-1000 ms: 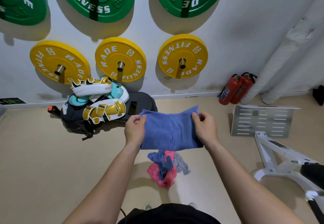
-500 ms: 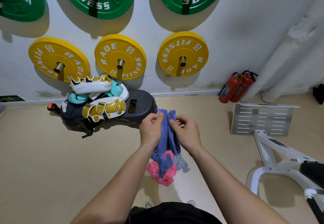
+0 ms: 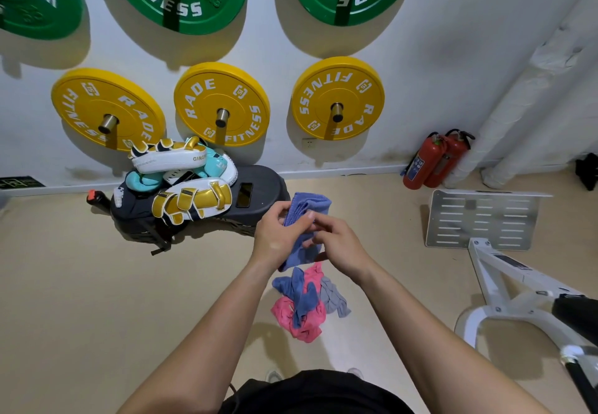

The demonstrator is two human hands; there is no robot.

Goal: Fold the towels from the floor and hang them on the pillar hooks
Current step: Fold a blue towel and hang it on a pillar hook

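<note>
A blue towel (image 3: 309,208), folded into a narrow strip, is held upright in front of me over the floor. My left hand (image 3: 278,235) grips its left side with curled fingers. My right hand (image 3: 333,240) pinches its right edge, fingers against the cloth. Directly below on the beige floor lies a crumpled pile of towels (image 3: 305,305), pink, blue and grey mixed together. No pillar hook is in view.
Yellow and green weight plates (image 3: 221,104) hang on the white wall. Boxing pads lie on a black bag (image 3: 259,193) at the left. Two red fire extinguishers (image 3: 433,159) stand by wrapped pipes (image 3: 530,99). A white machine frame (image 3: 498,271) with a metal plate occupies the right.
The towel went from spread wide between my hands to folded narrow. Both hands came together at the middle and now overlap on the strip.
</note>
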